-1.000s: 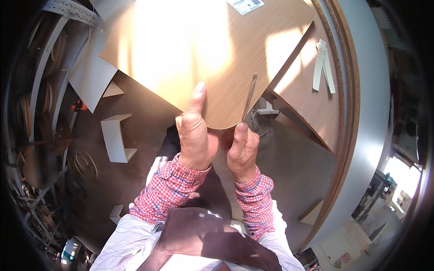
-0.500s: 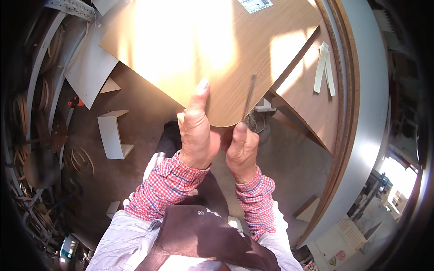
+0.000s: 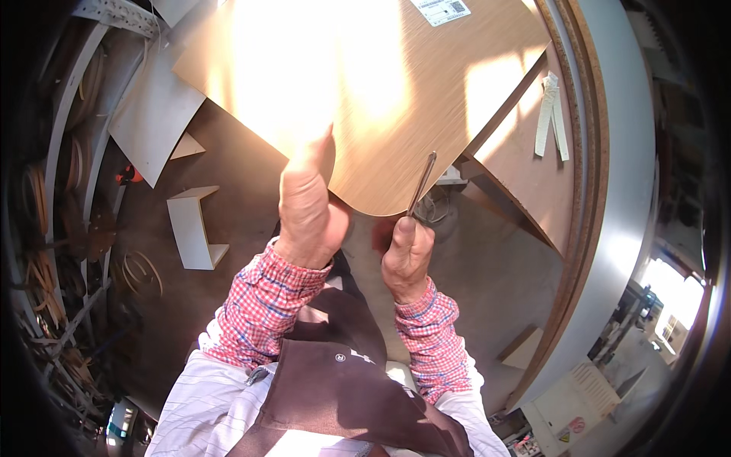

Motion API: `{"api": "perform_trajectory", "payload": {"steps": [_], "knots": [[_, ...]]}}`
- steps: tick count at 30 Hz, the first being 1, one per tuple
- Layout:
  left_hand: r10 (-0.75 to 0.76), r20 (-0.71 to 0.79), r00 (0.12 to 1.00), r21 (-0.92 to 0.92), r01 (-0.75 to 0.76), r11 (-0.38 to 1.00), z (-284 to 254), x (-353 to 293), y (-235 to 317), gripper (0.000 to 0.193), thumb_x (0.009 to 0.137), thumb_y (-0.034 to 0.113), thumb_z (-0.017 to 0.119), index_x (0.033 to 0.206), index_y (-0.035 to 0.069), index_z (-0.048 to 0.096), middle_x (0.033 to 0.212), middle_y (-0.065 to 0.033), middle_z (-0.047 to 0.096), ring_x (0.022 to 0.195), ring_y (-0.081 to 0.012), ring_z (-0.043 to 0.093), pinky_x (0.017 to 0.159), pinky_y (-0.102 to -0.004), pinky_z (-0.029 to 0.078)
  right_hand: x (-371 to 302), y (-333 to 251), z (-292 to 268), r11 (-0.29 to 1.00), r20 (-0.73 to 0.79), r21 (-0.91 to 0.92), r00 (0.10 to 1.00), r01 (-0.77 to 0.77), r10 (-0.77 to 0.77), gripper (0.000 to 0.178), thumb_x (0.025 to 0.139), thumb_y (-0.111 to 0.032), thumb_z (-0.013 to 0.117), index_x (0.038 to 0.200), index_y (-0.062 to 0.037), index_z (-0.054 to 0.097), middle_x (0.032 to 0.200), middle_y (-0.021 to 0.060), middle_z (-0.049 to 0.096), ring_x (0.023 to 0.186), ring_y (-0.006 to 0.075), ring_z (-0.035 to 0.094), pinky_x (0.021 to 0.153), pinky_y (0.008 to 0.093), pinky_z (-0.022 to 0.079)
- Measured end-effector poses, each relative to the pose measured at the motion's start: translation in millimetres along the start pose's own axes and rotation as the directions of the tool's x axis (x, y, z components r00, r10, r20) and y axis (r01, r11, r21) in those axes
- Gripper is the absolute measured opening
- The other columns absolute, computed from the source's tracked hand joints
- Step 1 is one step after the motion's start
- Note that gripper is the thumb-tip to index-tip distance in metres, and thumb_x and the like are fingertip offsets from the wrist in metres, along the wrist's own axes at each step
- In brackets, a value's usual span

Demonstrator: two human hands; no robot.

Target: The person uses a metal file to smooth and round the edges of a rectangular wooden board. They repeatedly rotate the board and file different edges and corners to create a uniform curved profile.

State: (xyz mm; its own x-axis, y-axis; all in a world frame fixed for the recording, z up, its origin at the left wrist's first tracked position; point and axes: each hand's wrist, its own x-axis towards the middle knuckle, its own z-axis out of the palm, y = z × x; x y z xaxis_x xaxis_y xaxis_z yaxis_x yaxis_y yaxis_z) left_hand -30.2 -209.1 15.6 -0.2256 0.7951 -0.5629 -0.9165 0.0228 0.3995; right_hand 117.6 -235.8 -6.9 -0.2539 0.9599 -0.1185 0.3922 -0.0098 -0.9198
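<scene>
A wood-grain panel (image 3: 396,145) with a rounded near corner lies in front of me, strongly sunlit at its far left. My left hand (image 3: 308,209) is closed on the panel's left near edge, thumb on top and the fingers mostly hidden below. Just right of the rounded corner, my right hand (image 3: 407,255) is closed around a slim metal rod-like tool (image 3: 422,183). Its shaft points away from me over the panel's right near edge. The grip covers its handle, so its exact kind cannot be told. A white printed label (image 3: 442,9) sticks to the panel's far part.
A brown board (image 3: 518,145) with two pale strips (image 3: 550,114) lies on the right, beside a thick curved-looking panel edge (image 3: 598,175). On the floor at left stands a white angled board piece (image 3: 190,232). Racks with banding coils (image 3: 141,274) line the left side.
My left hand has slid left along the panel's edge. The tool's shaft has drawn back toward me a little, and the panel has shifted slightly right.
</scene>
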Motion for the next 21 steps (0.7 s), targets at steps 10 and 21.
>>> {"api": "perform_trajectory", "payload": {"steps": [10,21], "knots": [[0.05,-0.1,0.994,-0.052,-0.056,0.997,6,3,-15,0.037,0.105,0.028,0.054,0.13,0.001,0.057,0.123,-0.0061,0.065,0.113,-0.0175,0.062,0.1,-0.0353,0.049,-4,-4,31,0.989,0.005,-0.1,0.994,0.107,-0.107,0.045,0.107,-0.023,0.045,0.07,0.0019,0.055,0.06,0.0232,0.055,0.056,0.0431,0.059,0.052,0.0443,0.044],[-0.114,0.015,0.993,-0.091,0.115,0.989,0,-8,-18,0.046,0.099,0.037,0.058,0.131,0.005,0.055,0.123,-0.0096,0.063,0.114,-0.023,0.061,0.1,-0.0433,0.051,-15,-29,21,0.995,-0.083,-0.1,0.996,-0.02,0.012,0.036,0.104,-0.025,0.055,0.076,-0.0022,0.057,0.058,0.0202,0.054,0.053,0.0428,0.058,0.047,0.0476,0.042]]}}
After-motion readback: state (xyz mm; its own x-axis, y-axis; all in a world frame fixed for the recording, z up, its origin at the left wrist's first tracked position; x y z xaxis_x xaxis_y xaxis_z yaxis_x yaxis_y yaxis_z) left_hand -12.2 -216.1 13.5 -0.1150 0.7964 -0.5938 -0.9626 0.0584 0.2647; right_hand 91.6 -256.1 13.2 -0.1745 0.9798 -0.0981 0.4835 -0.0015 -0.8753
